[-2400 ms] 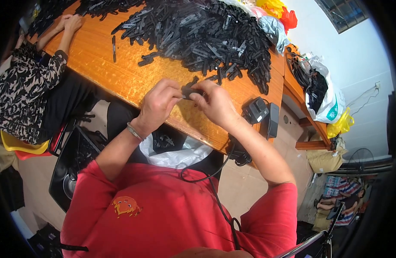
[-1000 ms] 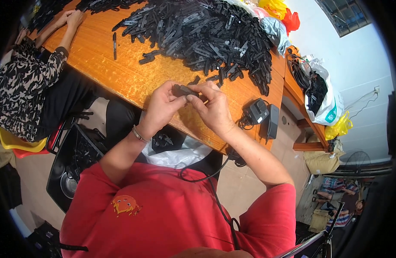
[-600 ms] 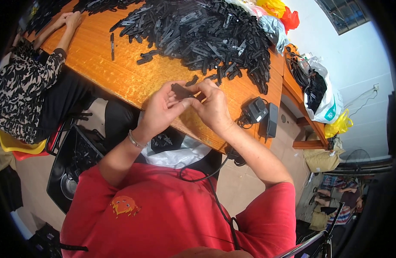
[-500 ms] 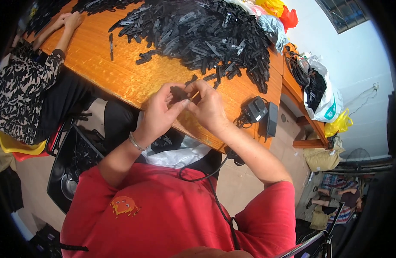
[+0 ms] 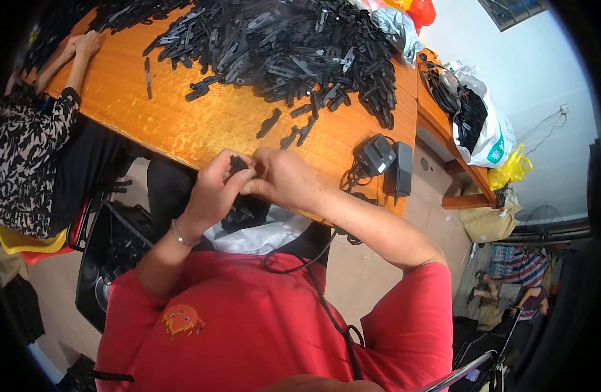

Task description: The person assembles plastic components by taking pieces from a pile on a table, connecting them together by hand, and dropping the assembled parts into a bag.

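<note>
At the table's near edge my two hands meet around a small black plastic part. My left hand grips it between thumb and fingers, and its upper end sticks out above them. The closed fingers of my right hand pinch at the same part from the other side and cover much of it. Just beyond them, a loose black part lies on the table, with a few similar ones beside it. Farther back rises a big pile of black plastic parts.
A black power adapter with cables sits right of my hands on the wooden table. A pen lies to the left. Another person's hands rest at the far left. Below stands a black bin; bags fill the right bench.
Both hands have drawn back toward me and slightly left, with the part between them. My right hand has turned over more, its back now upward. The view has shifted a little.
</note>
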A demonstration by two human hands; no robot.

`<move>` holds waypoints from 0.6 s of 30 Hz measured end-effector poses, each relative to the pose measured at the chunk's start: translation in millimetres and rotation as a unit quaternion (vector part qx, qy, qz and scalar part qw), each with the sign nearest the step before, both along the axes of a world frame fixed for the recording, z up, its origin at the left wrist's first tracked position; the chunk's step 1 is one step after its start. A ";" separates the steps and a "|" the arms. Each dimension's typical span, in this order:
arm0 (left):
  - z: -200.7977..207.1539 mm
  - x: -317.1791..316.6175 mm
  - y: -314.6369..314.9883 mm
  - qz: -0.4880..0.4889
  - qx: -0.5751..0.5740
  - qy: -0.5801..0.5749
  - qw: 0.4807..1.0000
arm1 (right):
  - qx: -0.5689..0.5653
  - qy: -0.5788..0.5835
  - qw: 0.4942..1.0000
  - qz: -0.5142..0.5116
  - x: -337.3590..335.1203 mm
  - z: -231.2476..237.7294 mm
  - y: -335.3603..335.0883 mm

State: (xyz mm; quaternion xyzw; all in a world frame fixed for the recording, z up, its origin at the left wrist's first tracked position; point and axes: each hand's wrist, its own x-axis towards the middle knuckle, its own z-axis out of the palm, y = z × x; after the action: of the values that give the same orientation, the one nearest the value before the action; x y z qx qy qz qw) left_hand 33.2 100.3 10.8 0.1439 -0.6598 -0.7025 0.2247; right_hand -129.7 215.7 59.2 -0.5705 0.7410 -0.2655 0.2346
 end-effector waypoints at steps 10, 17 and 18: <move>19.8 -1.8 -12.5 -0.006 -0.386 -0.042 0.921 | -0.047 0.178 0.978 -0.093 -119.9 -14.8 8.1; -7.0 -89.9 7.2 0.079 -0.472 -0.082 0.874 | 0.007 0.345 0.935 -0.085 -141.6 -32.9 -27.7; -8.6 -95.0 8.2 0.088 -0.490 -0.088 0.863 | 0.061 0.356 0.930 -0.071 -143.9 -34.7 -31.2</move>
State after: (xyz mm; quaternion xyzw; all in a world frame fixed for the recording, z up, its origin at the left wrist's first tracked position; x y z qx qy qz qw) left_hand -61.8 108.5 2.3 0.1343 -0.9206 -0.2505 0.2679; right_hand -273.5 184.5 24.5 -0.5577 0.8294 -0.0149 -0.0299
